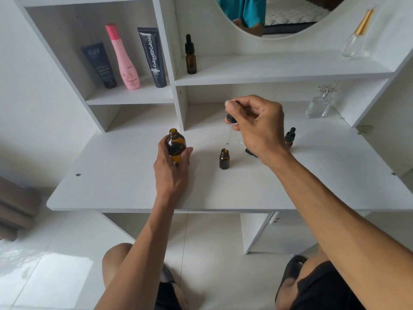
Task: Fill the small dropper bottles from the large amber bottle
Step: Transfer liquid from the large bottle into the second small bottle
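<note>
With the right hand (257, 128) pinching the dropper (230, 128) above the open small bottle (224, 158) and the left hand (172, 162) gripping the uncapped large amber bottle (176, 146) on the desk (111, 175), an off-centre pipette tip risks spilling liquid or tipping the unsupported bottle.

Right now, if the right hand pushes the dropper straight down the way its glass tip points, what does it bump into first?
Probably the small open bottle. The right hand pinches the dropper, tip just above that bottle's mouth, though depth is hard to judge from one view.
</note>
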A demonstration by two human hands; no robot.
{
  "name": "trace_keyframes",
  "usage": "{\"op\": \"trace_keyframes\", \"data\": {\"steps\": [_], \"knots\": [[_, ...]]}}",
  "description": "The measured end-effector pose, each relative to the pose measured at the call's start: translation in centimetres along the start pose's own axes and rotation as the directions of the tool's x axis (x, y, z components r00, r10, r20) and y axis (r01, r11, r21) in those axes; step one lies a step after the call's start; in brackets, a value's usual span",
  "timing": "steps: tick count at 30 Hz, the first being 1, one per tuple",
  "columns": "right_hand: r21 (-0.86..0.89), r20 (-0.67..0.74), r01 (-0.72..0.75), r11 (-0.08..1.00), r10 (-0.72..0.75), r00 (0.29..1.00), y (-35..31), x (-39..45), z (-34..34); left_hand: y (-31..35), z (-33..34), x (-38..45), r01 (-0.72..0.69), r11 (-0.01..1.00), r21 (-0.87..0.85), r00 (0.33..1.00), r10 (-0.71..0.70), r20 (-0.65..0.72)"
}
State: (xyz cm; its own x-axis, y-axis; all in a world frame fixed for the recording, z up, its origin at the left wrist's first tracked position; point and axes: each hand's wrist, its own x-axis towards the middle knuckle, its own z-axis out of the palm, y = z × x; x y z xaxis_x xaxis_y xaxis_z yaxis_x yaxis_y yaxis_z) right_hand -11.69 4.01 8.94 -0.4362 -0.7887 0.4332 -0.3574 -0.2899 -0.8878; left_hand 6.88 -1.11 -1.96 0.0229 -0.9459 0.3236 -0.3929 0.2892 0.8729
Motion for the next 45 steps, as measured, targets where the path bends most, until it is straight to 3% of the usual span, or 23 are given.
{"op": "trace_keyframes", "data": {"steps": [22,45], "knots": [[-0.098,0.068,0.017,0.995,-0.010,0.998,0.94,-0.36,0.76,0.33,-0.10,-0.08,0.008,1.000,-0.029,1.000,-0.008,-0.001],[-0.109,0.035,0.060,0.992,-0.057,0.998,0.30,0.00,0.60,0.34,-0.08,-0.04,-0.007,1.000,-0.019,1.000,0.007,-0.001]]}}
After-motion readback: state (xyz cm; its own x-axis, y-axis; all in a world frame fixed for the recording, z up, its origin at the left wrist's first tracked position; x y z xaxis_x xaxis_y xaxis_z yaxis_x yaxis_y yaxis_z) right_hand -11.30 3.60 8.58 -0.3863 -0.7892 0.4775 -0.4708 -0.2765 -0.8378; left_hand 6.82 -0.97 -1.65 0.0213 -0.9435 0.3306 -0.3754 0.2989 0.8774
